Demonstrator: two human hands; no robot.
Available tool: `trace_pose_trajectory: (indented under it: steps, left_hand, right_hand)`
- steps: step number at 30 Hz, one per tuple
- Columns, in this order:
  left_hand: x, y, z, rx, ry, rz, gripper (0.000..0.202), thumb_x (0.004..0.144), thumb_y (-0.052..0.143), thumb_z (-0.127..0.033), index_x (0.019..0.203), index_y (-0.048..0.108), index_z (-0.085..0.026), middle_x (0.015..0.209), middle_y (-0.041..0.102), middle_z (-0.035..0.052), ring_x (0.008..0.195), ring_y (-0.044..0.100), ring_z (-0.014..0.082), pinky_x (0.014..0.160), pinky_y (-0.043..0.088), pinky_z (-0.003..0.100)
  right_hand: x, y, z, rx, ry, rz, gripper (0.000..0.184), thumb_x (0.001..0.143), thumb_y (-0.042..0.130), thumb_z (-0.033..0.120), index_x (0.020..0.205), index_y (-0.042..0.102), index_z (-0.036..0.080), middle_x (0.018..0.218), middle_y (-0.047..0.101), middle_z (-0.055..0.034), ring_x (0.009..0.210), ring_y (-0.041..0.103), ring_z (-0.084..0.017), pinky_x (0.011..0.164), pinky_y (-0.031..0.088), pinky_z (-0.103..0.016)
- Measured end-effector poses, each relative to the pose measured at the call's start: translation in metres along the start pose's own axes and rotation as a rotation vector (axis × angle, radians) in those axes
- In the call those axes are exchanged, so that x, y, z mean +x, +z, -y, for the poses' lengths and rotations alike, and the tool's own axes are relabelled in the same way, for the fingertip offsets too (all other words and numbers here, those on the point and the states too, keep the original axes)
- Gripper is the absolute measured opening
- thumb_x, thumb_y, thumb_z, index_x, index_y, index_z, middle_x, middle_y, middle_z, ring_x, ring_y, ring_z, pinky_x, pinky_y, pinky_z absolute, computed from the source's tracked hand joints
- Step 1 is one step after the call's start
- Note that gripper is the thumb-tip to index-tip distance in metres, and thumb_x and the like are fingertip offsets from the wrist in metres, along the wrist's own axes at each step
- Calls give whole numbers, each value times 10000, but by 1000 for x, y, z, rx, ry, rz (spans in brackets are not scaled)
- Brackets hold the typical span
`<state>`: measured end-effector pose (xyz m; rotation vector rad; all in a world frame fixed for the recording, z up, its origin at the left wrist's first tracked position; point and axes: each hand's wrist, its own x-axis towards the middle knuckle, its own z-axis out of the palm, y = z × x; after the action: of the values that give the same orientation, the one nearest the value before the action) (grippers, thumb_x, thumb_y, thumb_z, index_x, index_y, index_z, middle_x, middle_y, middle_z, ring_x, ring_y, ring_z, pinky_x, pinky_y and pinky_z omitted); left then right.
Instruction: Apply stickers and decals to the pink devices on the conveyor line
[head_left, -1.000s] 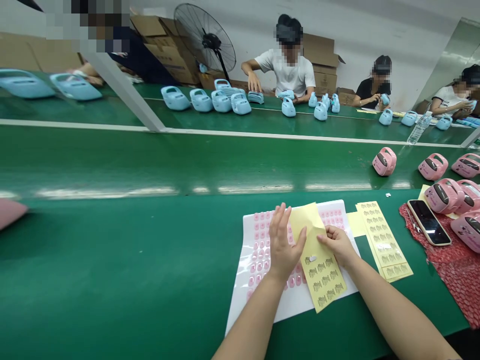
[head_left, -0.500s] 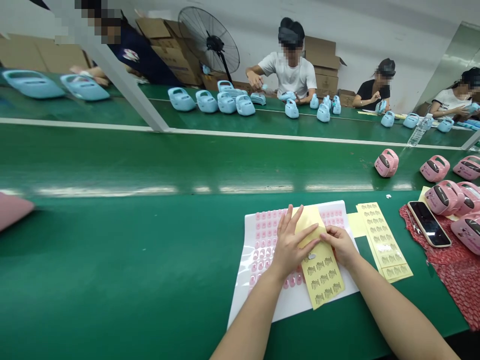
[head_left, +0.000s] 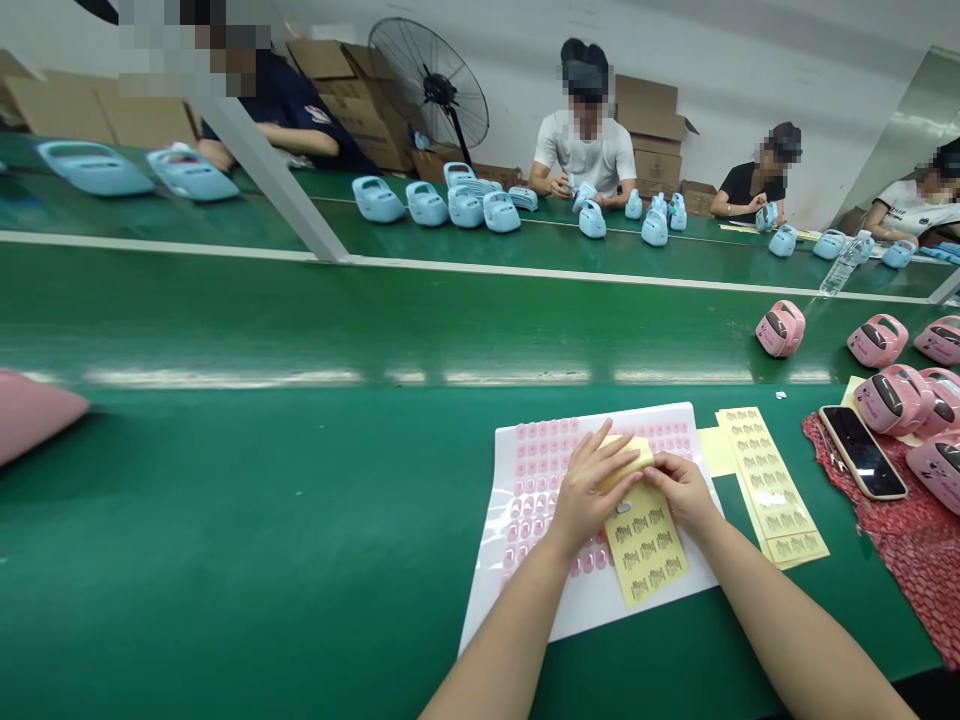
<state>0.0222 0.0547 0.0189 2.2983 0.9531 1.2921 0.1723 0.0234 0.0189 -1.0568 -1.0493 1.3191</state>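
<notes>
A yellow sticker sheet (head_left: 646, 550) with rows of dark print lies over a white sheet of pink oval stickers (head_left: 536, 470). Its far end is bent over toward me. My left hand (head_left: 592, 490) is on this bent part, with its fingers stretched across it and the thumb nearer me. My right hand (head_left: 682, 490) pinches the right edge of the yellow sheet at the bend, close to the left fingertips. A small pale piece (head_left: 623, 508) sits on the sheet just below the left thumb.
More yellow sticker sheets (head_left: 772, 485) lie at right. Beyond are a phone (head_left: 862, 452) on red bubble wrap (head_left: 911, 560) and several pink handled cases (head_left: 892, 400). A pink object (head_left: 37, 415) is at far left. Across the bench, people work among light-blue cases (head_left: 465, 205); a bottle (head_left: 846, 263) leans there.
The far end of the yellow sheet, flatter before, is now bent over toward me. My left fingers have drawn closer together over it. The right hand keeps its pinch.
</notes>
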Motion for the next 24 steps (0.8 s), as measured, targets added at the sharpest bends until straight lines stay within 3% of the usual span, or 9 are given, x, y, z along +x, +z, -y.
trace_pose_trajectory:
  steps: [8,12,15,19,24]
  left_hand:
    - [1,2,-3,-149,-51,-31,224,764,579,-285,969,647,-225,958,694,46,1017,581,220,908,441,449]
    - [1,3,-4,-166,-42,-50,206,758,586,-267,945,658,-218,926,703,44,960,613,215,897,457,434]
    - [2,3,-7,-187,-35,-41,190,760,583,-261,929,660,-219,907,708,36,937,623,210,901,454,437]
    - [2,0,-9,-227,-111,-27,212,746,594,-298,938,643,-220,899,703,33,907,630,204,878,473,431]
    - [1,-4,-6,-275,-191,-11,248,701,635,-316,924,625,-209,928,681,52,919,617,206,813,516,385]
  right_hand:
    - [-3,2,-4,-233,-130,-63,136,726,565,340,738,624,218,703,614,-7,660,552,-155,618,439,-278]
    - [-4,3,-5,-215,-210,-166,167,705,609,321,842,568,234,684,577,16,617,547,-132,573,448,-254]
    - [-5,3,-3,-198,-234,-113,231,720,600,294,945,570,254,688,600,19,623,568,-132,582,465,-259]
    - [-6,2,0,-224,-238,-64,135,744,570,273,856,643,254,828,658,-15,775,601,-164,697,481,-307]
    - [-3,-2,-2,-174,-186,-179,84,691,610,278,749,661,243,744,664,-12,716,598,-171,651,480,-313]
